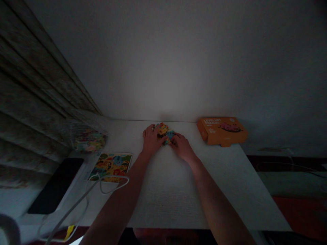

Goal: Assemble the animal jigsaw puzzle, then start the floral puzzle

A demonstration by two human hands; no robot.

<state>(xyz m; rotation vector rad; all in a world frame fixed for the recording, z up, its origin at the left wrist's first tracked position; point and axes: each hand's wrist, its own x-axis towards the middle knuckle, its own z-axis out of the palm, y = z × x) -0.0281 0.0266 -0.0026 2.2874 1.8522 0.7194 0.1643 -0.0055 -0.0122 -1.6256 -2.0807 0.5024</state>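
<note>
Several colourful jigsaw puzzle pieces, mostly yellow with some blue and green, lie together near the back of the white table. My left hand rests over their left side, its fingers curled and its thumb reaching to the pieces' near edge. From the right, my right hand pinches at a blue piece on the right edge of the group. My fingers hide part of the pieces, so I cannot tell which of them are joined. A picture card with animals on it lies left of my left forearm.
An orange puzzle box stands at the table's back right. A clear plastic bag with colourful contents lies at the back left, beside the curtain. A black phone or tablet and a looping white cable are at the left. The wall borders the table's back.
</note>
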